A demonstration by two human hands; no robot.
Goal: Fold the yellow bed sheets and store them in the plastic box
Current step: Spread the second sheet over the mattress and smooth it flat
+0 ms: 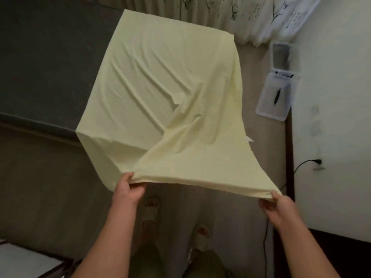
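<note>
So — both my hands are up in front of me, each pinching a near corner of the yellow bed sheet (pixel 160 91). My left hand (pixel 128 189) sits at about 7 o'clock in the view, thumb on top of the edge and fingers curled under it. My right hand (pixel 279 207) is at about 5 o'clock, fingers closed on the other corner from below. The near edge runs stretched between the two hands, sagging a little.

From there the sheet spreads away toward 12 o'clock, its far part lying on the dark grey bed (pixel 46 63) that fills the 9 to 11 o'clock area. The left side of the sheet drops over the bed's near edge. Diagonal creases cross the middle of the fabric, and a fold bunches near its centre.

At 2 o'clock the clear plastic box (pixel 280 55) stands on the floor by the white wall (pixel 331 97), well apart from the sheet. Its lid (pixel 267 105) lies flat just nearer to me, with a black clip or handle on it — cannot tell which.

Patterned curtains (pixel 241 17) hang at 12 to 1 o'clock. A black cable (pixel 301 165) runs from a wall socket at 3 o'clock. My feet in slippers (pixel 151 213) show at 6 o'clock on the beige floor (pixel 259 97).
</note>
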